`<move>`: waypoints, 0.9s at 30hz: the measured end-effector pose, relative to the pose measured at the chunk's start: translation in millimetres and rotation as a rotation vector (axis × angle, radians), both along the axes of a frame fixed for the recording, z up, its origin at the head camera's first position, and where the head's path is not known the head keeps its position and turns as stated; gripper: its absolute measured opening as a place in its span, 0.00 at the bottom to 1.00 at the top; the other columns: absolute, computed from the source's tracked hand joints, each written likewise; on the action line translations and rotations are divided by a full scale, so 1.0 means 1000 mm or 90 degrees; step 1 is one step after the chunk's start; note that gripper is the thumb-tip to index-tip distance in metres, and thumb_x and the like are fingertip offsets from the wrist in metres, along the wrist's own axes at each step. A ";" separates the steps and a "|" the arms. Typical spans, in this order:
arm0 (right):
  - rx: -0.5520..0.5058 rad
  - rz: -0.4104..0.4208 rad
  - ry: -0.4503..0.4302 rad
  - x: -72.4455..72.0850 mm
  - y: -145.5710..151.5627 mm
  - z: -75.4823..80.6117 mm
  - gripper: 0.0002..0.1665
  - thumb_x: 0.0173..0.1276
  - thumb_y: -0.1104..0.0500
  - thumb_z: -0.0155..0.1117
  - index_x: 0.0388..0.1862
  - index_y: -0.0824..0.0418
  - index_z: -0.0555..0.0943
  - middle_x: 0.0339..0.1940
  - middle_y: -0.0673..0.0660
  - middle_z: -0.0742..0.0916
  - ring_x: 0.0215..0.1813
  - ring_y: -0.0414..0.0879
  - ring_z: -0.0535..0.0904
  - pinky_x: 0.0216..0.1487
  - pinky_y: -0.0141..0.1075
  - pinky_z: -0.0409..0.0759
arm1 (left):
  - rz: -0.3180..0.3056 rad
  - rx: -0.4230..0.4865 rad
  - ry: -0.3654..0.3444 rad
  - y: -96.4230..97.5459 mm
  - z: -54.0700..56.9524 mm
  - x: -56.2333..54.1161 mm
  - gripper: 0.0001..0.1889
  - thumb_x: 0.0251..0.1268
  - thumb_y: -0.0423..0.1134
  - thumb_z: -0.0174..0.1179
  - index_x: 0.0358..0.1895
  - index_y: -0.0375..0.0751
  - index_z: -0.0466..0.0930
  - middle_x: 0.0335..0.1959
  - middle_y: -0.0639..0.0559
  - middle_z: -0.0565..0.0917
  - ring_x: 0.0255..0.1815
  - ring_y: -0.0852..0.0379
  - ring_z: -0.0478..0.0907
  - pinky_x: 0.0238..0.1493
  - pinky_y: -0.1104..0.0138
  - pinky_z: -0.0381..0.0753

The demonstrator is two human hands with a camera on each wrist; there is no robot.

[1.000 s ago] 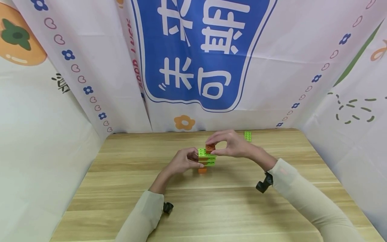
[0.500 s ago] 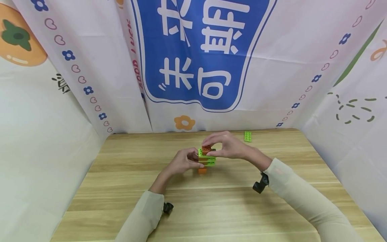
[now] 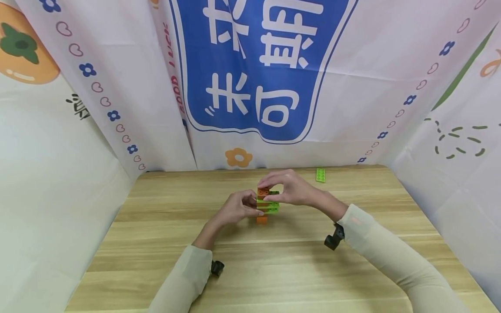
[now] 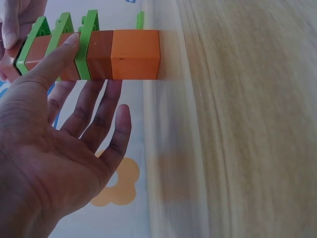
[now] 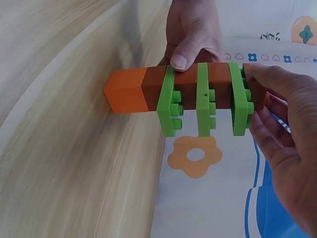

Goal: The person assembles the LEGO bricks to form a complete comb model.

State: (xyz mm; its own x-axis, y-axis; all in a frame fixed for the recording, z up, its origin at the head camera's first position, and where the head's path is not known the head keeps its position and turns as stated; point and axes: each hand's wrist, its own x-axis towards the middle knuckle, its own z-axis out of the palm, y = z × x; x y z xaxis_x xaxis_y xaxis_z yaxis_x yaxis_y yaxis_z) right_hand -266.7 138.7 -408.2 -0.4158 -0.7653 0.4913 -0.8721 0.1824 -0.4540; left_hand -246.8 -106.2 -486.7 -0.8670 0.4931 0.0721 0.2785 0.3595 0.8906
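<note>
A tower of toy building bricks stands on the wooden table (image 3: 274, 269). At its foot is an orange brick (image 5: 126, 91), with brown bricks (image 5: 185, 82) and three green plates (image 5: 203, 119) alternating above. The plates jut out to one side, studs up. My left hand (image 3: 235, 209) holds the tower's side between thumb and fingers. At the top, my right hand (image 3: 294, 189) pinches a reddish-brown brick (image 3: 263, 192) over the end of the uppermost green plate. In the right wrist view that brick is mostly hidden behind my fingers and appears to touch the plate.
A loose green studded plate (image 3: 321, 175) lies near the table's back edge, right of the tower. Behind the table hangs a printed white cloth (image 3: 344, 113) with a blue panel. More cloth flanks both sides. Each wrist carries a small black camera (image 3: 334, 237).
My right hand has moved left with the reddish-brown brick, from the middle of the top green plate to its left end. My left hand has stayed on the tower.
</note>
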 end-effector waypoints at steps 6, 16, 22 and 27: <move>-0.004 -0.005 -0.005 -0.001 0.001 0.000 0.18 0.63 0.63 0.81 0.52 0.66 0.90 0.52 0.59 0.92 0.50 0.47 0.90 0.53 0.33 0.87 | -0.003 -0.005 0.008 0.001 0.003 -0.001 0.13 0.61 0.38 0.79 0.43 0.44 0.84 0.40 0.52 0.89 0.41 0.52 0.86 0.46 0.60 0.84; -0.011 -0.028 0.003 0.000 0.005 0.000 0.14 0.66 0.62 0.79 0.50 0.61 0.91 0.52 0.56 0.92 0.53 0.48 0.90 0.55 0.39 0.87 | -0.003 -0.009 0.008 0.001 0.004 -0.001 0.14 0.61 0.38 0.80 0.45 0.45 0.85 0.40 0.52 0.90 0.41 0.53 0.86 0.47 0.60 0.84; -0.003 -0.029 0.003 0.000 0.006 0.000 0.14 0.66 0.63 0.79 0.50 0.63 0.91 0.50 0.56 0.92 0.49 0.46 0.91 0.53 0.35 0.87 | -0.002 -0.002 0.003 0.002 0.003 0.000 0.14 0.61 0.39 0.80 0.45 0.44 0.85 0.40 0.52 0.90 0.41 0.53 0.86 0.48 0.60 0.84; 0.004 -0.024 0.001 0.000 0.004 0.003 0.15 0.66 0.63 0.79 0.50 0.64 0.91 0.49 0.57 0.92 0.48 0.46 0.91 0.52 0.34 0.87 | 0.000 -0.004 0.003 0.001 0.002 0.000 0.14 0.61 0.38 0.80 0.45 0.45 0.85 0.39 0.53 0.90 0.41 0.54 0.86 0.48 0.59 0.83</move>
State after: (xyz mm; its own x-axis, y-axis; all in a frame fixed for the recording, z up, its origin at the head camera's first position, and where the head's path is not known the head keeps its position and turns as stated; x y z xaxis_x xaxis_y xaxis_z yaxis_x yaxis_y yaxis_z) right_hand -266.8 142.9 -405.3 -0.4439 -0.7524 0.4866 -0.8650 0.2182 -0.4518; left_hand -246.9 -104.9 -485.1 -0.8664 0.4940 0.0735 0.2834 0.3651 0.8868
